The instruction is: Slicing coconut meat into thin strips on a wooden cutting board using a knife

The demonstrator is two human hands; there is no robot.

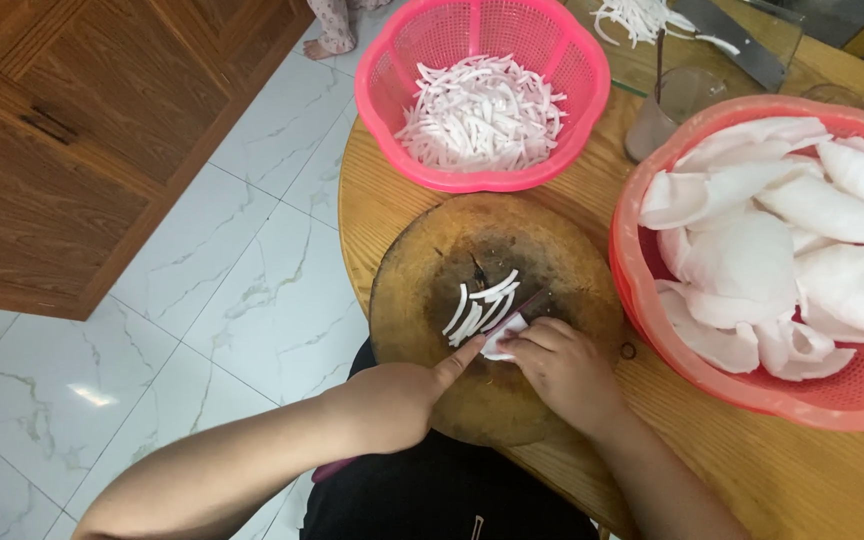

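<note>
On round chopping board (422, 300), centre of wooden surface (752, 470): right hand (562, 365) grip clamped on white coconut piece (504, 340), knife barely visible. Left hand (402, 400) curled, forefinger touching piece. Best keep fingertips tucked, slices even. Cut strips (482, 300) lie just beyond grip.

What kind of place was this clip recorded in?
Most likely a home kitchen or dining corner: a round wooden table on white marble-look floor tiles, a wooden cabinet beside it, and a worn round chopping board with white strips being cut.
</note>
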